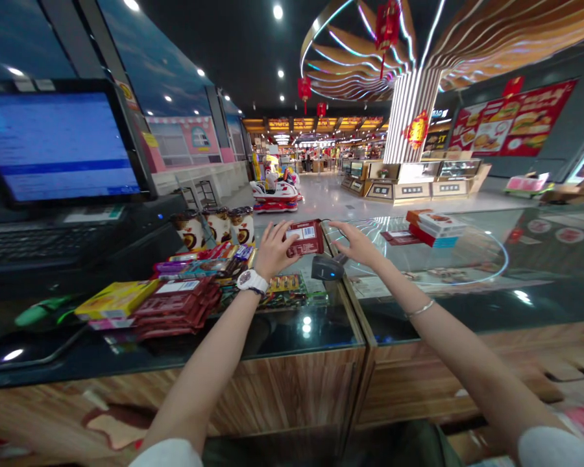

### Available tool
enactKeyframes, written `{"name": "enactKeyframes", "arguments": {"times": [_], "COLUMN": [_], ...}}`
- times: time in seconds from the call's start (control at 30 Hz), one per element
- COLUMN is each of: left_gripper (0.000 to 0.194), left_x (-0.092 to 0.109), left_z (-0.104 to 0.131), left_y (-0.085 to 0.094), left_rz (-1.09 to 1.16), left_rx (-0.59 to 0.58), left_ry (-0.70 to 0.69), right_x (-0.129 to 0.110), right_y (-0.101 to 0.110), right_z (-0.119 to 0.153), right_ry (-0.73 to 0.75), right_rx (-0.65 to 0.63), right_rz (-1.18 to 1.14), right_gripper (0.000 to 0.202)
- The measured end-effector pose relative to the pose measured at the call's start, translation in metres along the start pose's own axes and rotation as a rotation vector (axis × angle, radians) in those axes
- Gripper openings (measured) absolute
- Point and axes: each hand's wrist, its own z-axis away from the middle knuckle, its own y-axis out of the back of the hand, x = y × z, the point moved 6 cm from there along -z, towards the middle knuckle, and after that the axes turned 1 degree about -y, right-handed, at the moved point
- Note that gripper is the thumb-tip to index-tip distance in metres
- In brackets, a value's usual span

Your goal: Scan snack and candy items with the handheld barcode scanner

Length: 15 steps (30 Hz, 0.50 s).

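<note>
A dark red packet point(305, 239) with a white barcode label is held above the glass counter by my left hand point(274, 248), which wears a white watch. My right hand point(357, 245) is just right of the packet, its fingers apart and holding nothing. Below it a black barcode scanner point(327, 268) lies on the counter. To the left of my left hand are a stack of dark red packets point(175, 308), a yellow box point(117, 299) and several colourful snack bars point(209, 263).
A monitor point(61, 146) and keyboard point(24, 243) stand at the left. Several patterned cups point(218, 227) are behind the snacks. On the right counter lie a flat red packet point(400, 238) and stacked boxes point(435, 228). A green object point(41, 311) is near the left edge.
</note>
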Motion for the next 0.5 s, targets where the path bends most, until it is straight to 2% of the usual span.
{"name": "enactKeyframes", "arguments": {"times": [0.13,0.23,0.33,0.5], "left_gripper": [0.041,0.041,0.042,0.043], "left_x": [-0.012,-0.017,-0.020,-0.021], "left_z": [0.004,0.007,0.010,0.012], "left_y": [-0.005,-0.010,-0.015,-0.020], "left_rz": [-0.004,0.012,0.019,0.025], "left_rx": [0.000,-0.018,-0.035,-0.052], "left_ry": [0.031,0.053,0.065,0.061], "right_x": [0.031,0.038,0.032,0.020], "right_y": [-0.011,-0.022,-0.030,-0.038], "right_z": [0.013,0.022,0.027,0.029], "right_ry": [-0.083,-0.081,-0.057,-0.019], "right_rx": [-0.248,-0.396,-0.462,-0.506], "right_rz": [-0.064,-0.103,-0.117,-0.039], "right_gripper": [0.061,0.071,0.073,0.060]}}
